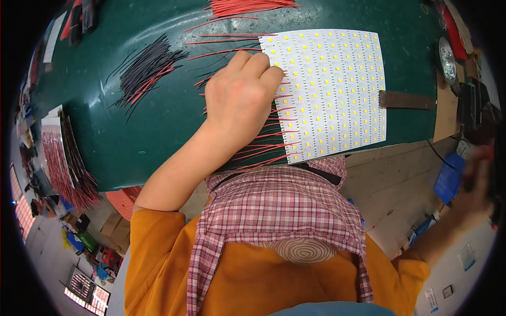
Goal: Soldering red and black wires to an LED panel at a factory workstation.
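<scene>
LED panel (329, 89): white sheet, rows of small yellow chips — lies flat on the green table, near its front edge.
Red wires (274, 145): thin, short — fanned along the panel's left edge, some under it.

A dark green table (132, 137) fills the upper view. Below its near edge lies a pale wooden floor (390, 195). Left of the table, cardboard boxes (113, 224) and clutter crowd the floor.
</scene>
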Motion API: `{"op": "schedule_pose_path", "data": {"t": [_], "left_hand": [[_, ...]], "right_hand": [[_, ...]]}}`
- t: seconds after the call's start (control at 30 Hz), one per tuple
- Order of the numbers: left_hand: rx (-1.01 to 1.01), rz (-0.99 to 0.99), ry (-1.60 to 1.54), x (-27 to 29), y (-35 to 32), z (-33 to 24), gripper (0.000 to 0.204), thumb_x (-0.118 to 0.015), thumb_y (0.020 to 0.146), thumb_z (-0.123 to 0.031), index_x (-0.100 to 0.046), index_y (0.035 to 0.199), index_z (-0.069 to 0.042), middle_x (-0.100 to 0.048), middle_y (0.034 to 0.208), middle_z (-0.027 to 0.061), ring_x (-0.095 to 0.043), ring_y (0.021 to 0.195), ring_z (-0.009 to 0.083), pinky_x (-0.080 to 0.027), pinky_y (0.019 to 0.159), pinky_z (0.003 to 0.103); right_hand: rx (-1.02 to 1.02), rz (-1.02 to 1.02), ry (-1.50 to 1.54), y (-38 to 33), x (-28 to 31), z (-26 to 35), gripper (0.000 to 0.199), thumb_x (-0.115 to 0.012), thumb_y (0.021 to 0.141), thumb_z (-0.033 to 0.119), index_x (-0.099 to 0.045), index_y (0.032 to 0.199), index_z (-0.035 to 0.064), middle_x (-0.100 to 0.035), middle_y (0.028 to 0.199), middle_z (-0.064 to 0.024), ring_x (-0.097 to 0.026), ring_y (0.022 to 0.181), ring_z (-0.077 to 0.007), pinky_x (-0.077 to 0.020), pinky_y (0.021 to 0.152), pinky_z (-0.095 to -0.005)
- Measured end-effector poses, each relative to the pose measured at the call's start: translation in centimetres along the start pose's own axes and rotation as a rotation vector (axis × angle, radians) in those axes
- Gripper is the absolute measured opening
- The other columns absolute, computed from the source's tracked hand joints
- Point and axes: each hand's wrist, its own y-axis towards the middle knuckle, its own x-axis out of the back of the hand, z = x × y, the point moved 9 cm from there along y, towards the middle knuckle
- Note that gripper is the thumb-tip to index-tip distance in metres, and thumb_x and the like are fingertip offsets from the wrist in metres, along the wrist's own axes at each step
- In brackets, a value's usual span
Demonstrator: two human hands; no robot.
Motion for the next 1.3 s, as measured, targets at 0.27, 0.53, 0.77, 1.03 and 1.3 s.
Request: {"op": "schedule_pose_path", "data": {"t": [0.27, 0.53, 0.77, 1.03, 1.3], "left_hand": [[0.031, -0.122, -0.091, 2.4, 1.1, 1.7, 0.017, -0.064, 0.067, -0.001, -0.068, 0.081, -0.009, -0.057, 0.073, 0.0031, -0.058, 0.072, 0.0206, -0.049, 0.057, 0.03], [-0.037, -0.141, 0.003, 0.6, 1.0, 1.3, 0.016, -0.066, 0.062, -0.006, -0.068, 0.077, -0.01, -0.056, 0.071, 0.0007, -0.059, 0.072, 0.0176, -0.048, 0.053, 0.028], [-0.034, -0.137, 0.03, 0.5, 1.0, 1.1, 0.015, -0.067, 0.063, -0.007, -0.067, 0.077, -0.011, -0.055, 0.071, -0.0009, -0.058, 0.071, 0.0158, -0.047, 0.05, 0.027], [-0.053, -0.128, 0.056, 0.5, 1.0, 0.6, 0.015, -0.066, 0.063, -0.009, -0.065, 0.078, -0.012, -0.054, 0.073, -0.002, -0.057, 0.071, 0.0148, -0.045, 0.049, 0.026], [0.029, -0.001, 0.016, 0.7, 1.6, 0.5, 0.018, -0.07, 0.068, 0.0, -0.068, 0.084, -0.008, -0.059, 0.074, 0.0022, -0.06, 0.072, 0.0188, -0.048, 0.059, 0.028]], "right_hand": [[-0.593, 0.545, 0.594, -14.6, -22.4, 1.9, 0.04, -0.06, 0.088, 0.019, -0.045, 0.119, -0.0003, -0.064, 0.085, -0.0147, -0.049, 0.057, -0.0117, -0.0432, 0.055, -0.0258], [-0.43, 0.693, 0.503, -14.5, -23.9, 2.3, 0.019, -0.057, 0.09, 0.012, -0.055, 0.106, 0.0041, -0.063, 0.09, -0.0111, -0.055, 0.073, -0.0137, -0.0472, 0.065, -0.0273], [-0.38, 0.722, 0.213, -14.1, -24.1, 2.2, 0.014, -0.063, 0.08, 0.009, -0.065, 0.094, 0.0073, -0.069, 0.086, -0.0044, -0.063, 0.081, -0.022, -0.051, 0.071, -0.0314], [-0.364, 0.733, 0.305, -14.3, -23.7, 2.3, 0.018, -0.06, 0.086, 0.011, -0.058, 0.103, 0.0044, -0.064, 0.087, -0.0074, -0.056, 0.069, -0.0126, -0.047, 0.062, -0.0259], [-0.356, 0.693, 0.497, -14.4, -24.2, 2.2, 0.036, -0.055, 0.092, 0.015, -0.045, 0.125, 0.0053, -0.062, 0.093, -0.015, -0.048, 0.062, -0.0094, -0.0441, 0.056, -0.0243]]}}
